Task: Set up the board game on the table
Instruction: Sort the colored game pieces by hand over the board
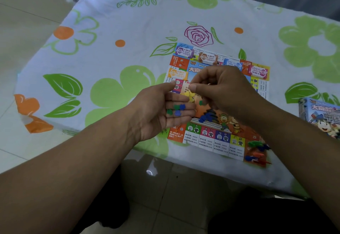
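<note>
A colourful paper game board [207, 138] lies flat on the table near its front edge. My left hand [158, 112] hovers over the board's left side, palm up, with several small green and blue plastic pieces [177, 109] resting on its fingers. My right hand [220, 88] is above the board's middle, thumb and fingers pinched together just over the left palm; whether a piece is between them is hidden. Stacks of play money [184, 51] sit along the board's far edge. More loose pieces [257, 149] lie on the board's near right corner.
The table wears a white cloth with green and orange flowers [114, 37]. The game's box [322, 116] stands at the right edge of view. A tiled floor shows left of and below the table, and a curtain hangs behind it.
</note>
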A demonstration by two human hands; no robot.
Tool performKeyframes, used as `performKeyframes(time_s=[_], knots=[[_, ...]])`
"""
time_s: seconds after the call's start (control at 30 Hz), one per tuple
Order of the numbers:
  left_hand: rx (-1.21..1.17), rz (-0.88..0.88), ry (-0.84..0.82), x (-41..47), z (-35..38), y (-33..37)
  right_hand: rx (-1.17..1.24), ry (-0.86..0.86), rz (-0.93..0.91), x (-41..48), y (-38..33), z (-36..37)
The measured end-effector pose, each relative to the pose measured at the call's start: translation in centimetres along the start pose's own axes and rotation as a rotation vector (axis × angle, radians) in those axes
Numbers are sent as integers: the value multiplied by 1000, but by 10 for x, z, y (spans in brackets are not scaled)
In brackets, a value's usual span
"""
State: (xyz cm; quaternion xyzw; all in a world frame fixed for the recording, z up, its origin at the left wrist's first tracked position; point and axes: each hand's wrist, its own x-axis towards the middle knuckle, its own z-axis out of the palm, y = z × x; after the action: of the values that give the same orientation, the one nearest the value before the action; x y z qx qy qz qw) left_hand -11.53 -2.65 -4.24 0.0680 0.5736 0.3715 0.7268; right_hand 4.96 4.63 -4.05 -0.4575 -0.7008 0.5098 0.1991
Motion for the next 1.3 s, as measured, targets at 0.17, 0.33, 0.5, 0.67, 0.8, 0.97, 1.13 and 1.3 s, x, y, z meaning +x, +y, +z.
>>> performKeyframes(time_s=[0.17, 0.33, 0.5, 0.67, 0.8, 0.97, 1.13, 1.3], knots=[[-63, 55, 90, 0, -5, 3, -52, 70, 65, 1, 7, -19], [-111, 137, 186, 2, -8, 4, -145, -8, 140, -3, 12, -23], [-106, 148, 218, 3, -12, 4, -253, -175, 120, -4, 15, -3], [-93, 144, 215, 4, -13, 5, -279, -247, 113, 0, 17, 16], [-72, 126, 207, 3, -14, 5, -299, -266, 125, 5, 19, 20], [-71, 126, 208, 1, -17, 6, -278, -246, 134, 5, 19, 20], [-65, 130, 204, 1, -15, 5, -303, -264, 114, 4, 19, 22], [-66, 130, 204, 2, -16, 5, -314, -268, 109, 4, 16, 23]])
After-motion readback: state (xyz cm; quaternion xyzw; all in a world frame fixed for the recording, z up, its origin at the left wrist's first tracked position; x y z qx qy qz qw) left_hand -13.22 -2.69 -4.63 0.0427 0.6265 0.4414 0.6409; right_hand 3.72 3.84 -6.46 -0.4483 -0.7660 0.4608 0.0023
